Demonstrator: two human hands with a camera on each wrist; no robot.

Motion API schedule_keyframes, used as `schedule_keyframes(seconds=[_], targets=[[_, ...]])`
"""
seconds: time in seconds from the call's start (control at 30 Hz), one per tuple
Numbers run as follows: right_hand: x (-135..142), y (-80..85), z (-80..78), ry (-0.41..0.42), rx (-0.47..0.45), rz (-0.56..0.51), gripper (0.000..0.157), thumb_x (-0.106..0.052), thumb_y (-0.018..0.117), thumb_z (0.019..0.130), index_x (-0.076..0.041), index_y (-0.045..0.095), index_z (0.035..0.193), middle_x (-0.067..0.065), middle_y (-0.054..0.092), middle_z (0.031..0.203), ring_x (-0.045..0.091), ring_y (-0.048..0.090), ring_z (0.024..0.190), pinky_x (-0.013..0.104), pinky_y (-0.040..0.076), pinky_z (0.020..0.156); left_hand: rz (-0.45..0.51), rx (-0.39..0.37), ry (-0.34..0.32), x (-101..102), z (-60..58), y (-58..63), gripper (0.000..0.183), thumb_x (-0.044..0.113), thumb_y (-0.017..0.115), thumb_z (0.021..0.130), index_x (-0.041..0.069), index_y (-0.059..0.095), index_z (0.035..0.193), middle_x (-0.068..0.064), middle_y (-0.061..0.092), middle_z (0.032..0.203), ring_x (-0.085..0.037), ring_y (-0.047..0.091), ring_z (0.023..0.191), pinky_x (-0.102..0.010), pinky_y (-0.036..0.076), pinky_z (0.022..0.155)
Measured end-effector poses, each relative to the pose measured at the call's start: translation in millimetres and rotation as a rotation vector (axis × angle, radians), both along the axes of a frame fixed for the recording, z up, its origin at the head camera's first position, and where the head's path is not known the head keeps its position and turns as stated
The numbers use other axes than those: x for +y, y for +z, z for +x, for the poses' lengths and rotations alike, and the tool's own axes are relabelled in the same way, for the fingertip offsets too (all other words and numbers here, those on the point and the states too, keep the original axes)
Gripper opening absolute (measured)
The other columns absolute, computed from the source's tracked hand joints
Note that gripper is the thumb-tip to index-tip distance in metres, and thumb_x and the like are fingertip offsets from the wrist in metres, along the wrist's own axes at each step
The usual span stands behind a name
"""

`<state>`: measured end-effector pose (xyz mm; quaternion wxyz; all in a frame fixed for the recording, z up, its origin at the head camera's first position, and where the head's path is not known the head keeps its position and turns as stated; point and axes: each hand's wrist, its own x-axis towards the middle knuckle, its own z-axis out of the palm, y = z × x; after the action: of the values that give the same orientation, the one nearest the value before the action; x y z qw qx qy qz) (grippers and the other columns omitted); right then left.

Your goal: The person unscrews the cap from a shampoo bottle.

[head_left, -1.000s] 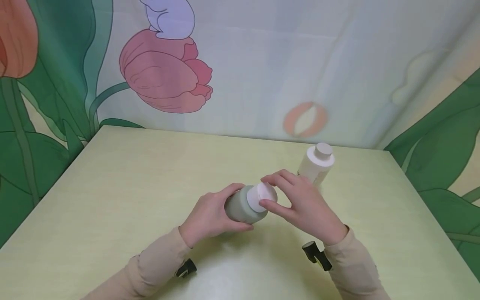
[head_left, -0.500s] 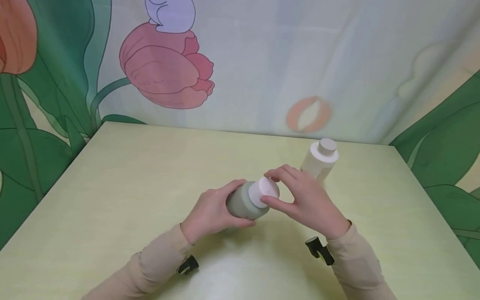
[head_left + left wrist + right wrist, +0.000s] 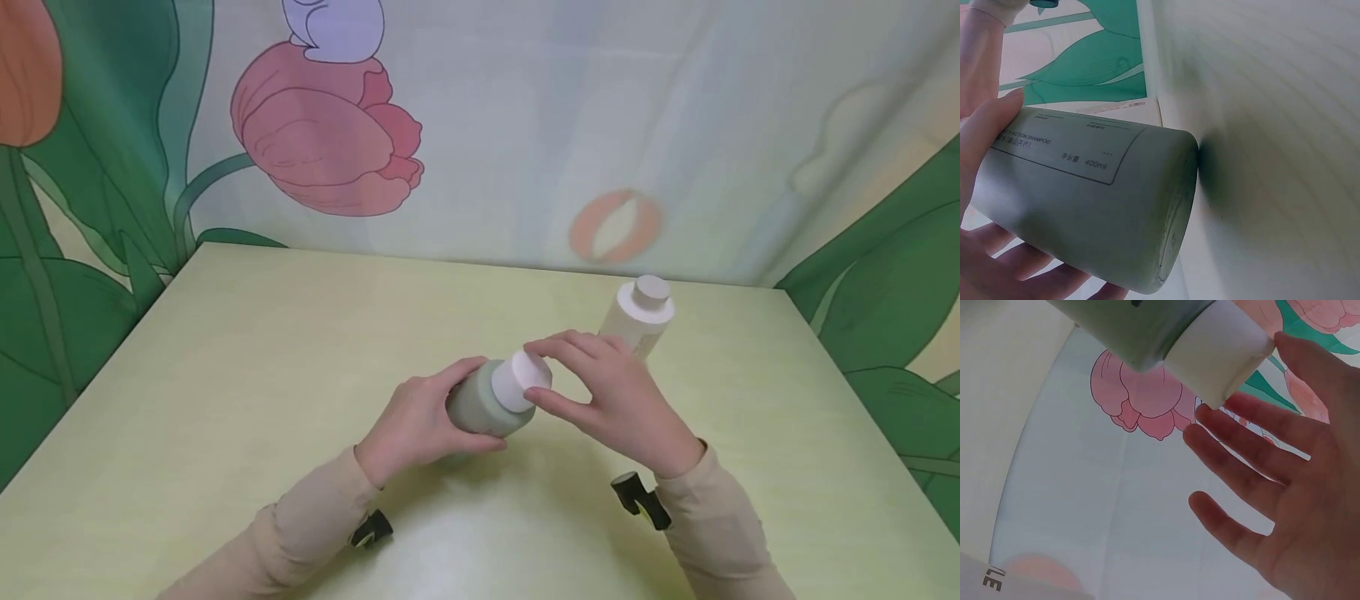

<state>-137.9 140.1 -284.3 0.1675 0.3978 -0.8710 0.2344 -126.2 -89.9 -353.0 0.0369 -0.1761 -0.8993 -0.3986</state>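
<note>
A grey-green shampoo bottle (image 3: 1085, 187) lies tilted in my left hand (image 3: 420, 421), its white cap (image 3: 517, 382) pointing up and to the right. The left thumb and fingers curl round its body; the left wrist view shows printed text and its base close to the table. My right hand (image 3: 618, 400) pinches the cap: the thumb (image 3: 1297, 353) is on one edge and the index finger on the opposite side. The other right fingers spread beside the cap. Behind the right hand stands a white bottle (image 3: 637, 321) with a capped top, its lower part hidden.
The pale yellow table (image 3: 300, 333) runs back to a curtain (image 3: 487, 150) printed with tulips and leaves. Black wrist-camera mounts (image 3: 641, 500) stick out from both sleeves. Part of a white surface with dark letters (image 3: 992, 579) shows in the right wrist view.
The head view has shifted slightly. Both hands keep nearly the same places on the shampoo bottle and its cap, and the white bottle stays where it stood.
</note>
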Motion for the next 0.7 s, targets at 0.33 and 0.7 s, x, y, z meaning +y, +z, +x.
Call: schedule_keyframes(seconds=[0.33, 0.7], targets=[[3.6, 1.1, -0.5, 0.028, -0.049, 0.003, 0.051, -0.027, 0.073, 0.086, -0.013, 0.056, 0.131, 0.000, 0.062, 0.126, 0.018, 0.060, 0.112, 0.041, 0.045, 0.096, 0.004, 0.004, 0.008, 1.9, 0.7, 0.0, 0.078, 0.037, 0.090, 0.061, 0.025, 0.055, 0.130, 0.002, 0.070, 0.109, -0.015, 0.066, 0.092, -0.033, 0.050, 0.082], [2.4, 0.5, 0.0, 0.099, -0.015, 0.023, 0.045, -0.019, 0.073, 0.085, -0.014, 0.059, 0.127, 0.001, 0.059, 0.124, 0.018, 0.059, 0.108, 0.038, 0.046, 0.089, -0.006, 0.013, 0.008, 2.7, 1.3, 0.5, 0.078, 0.038, 0.090, 0.061, 0.023, 0.056, 0.130, 0.001, 0.071, 0.106, -0.016, 0.066, 0.089, -0.033, 0.050, 0.079]])
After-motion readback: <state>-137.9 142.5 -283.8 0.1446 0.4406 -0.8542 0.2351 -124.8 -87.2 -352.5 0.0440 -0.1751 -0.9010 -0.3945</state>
